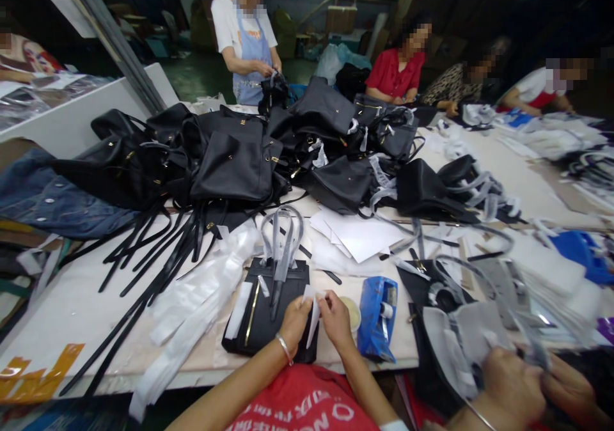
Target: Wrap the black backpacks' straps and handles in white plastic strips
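My left hand and my right hand both pinch a narrow white strip, thin like paper or foam sheet, over the right edge of a black handbag. The bag lies flat in front of me, with grey-wrapped handles pointing away and a gold zip on its front. A white wrapping piece lies along the bag's left side. Just right of my right hand is a round tub, partly hidden, beside a blue box holding something white.
Black bags are heaped across the table behind. Long black straps and translucent white strips lie at left; white sheets lie beyond the bag. A co-worker's hands handle another bag at right. Several people work opposite.
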